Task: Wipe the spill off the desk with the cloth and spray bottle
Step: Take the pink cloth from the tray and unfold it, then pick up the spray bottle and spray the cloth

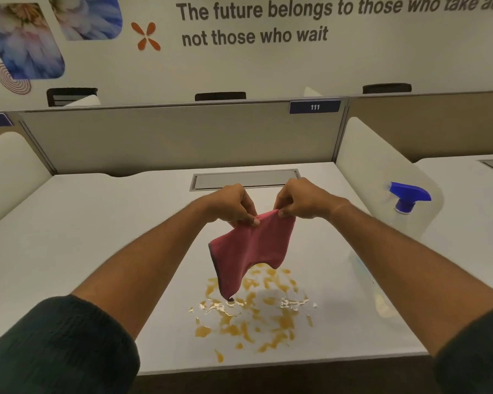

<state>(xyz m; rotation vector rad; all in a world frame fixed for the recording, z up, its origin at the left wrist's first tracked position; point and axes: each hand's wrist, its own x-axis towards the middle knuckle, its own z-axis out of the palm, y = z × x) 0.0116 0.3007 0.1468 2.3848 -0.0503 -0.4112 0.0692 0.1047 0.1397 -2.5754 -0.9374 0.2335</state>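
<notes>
Both hands held the pink cloth (251, 245) up by its top edge, the left hand (231, 206) and the right hand (299, 199) each with a pinching grip closed on it. It hung above the amber spill (254, 314) on the counter (97, 237), its lowest corner at the puddle. Folding it into a pad first would probably wipe better. The spray bottle (409, 200) stood well apart to the right, and nothing blocked the spill.

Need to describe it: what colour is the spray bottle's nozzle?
Blue spray head, seen in the head view.
</notes>
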